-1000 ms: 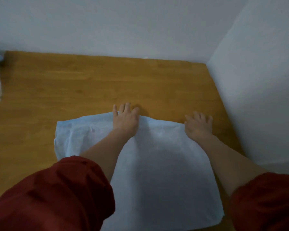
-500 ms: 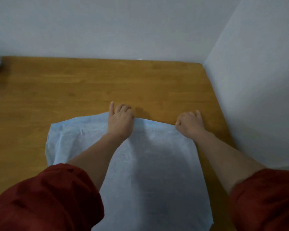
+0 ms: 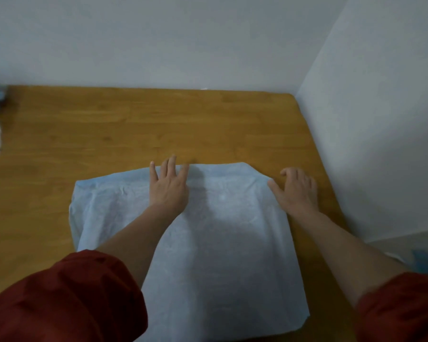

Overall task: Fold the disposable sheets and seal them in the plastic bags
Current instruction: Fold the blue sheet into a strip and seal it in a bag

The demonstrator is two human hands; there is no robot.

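**Far edge pressed flat**

The pale blue sheet (image 3: pixel 220 243) is spread on the desk (image 3: pixel 109 132), its long axis seemingly running away toward the wall (image 3: pixel 158 45). Its far edge is pressed by the left hand (image 3: pixel 169 193) and right hand (image 3: pixel 297 193); fingers (image 3: pixel 171 165) curled a moment earlier are now straight and apart.

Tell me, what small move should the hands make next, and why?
Probably pinch the far edge of the sheet and draw it toward you, folding it in half. The left hand and right hand rest open at that edge, and the sheet lies spread flat on the table.
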